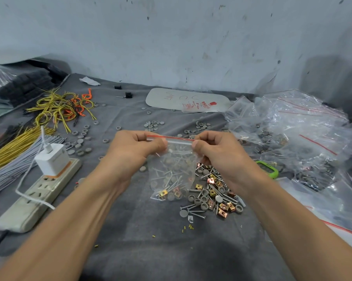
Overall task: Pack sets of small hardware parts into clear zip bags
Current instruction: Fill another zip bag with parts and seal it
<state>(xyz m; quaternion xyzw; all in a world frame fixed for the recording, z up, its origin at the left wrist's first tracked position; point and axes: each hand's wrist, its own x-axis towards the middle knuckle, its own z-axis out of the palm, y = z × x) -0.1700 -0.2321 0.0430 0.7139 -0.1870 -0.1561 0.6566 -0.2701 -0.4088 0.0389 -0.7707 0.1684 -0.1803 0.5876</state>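
nearest us, tiny yellow bits [190, 227] lie scattered on the grey cloth of the desk [142, 250]. just beyond, beneath our right wrist, a loose pile of parts [215, 197] of screws, grey caps and brass and copper-coloured square clips waits on the cloth. beside it, at centre, hangs the clear zip bag [171, 175], already loaded with screws, caps and a few clips that have sunk to its lower corner. whether that corner touches the cloth we cannot tell.

our left hand [134, 147] and right hand [217, 151] hold the bag up by its mouth, each grip clamped, thumb against curled fingers, on one end of the red zip strip [171, 138]. we judge the filling done and the sealing in hand. whether the strip is pressed shut along its middle we cannot make out. the next move, as we read it, calls for a firm pinch run along the strip end to end, the bag kept upright so nothing spills.

to the left lie a power strip [39, 197] with a white charger [52, 159] plugged in, and bundles of yellow wires [59, 106]. to the right rises a heap of filled bags [292, 134], the likely place for this one. farther back more grey caps [153, 124] dot the cloth, and a flat pack of bags [187, 100] lies near the scuffed wall [171, 37].
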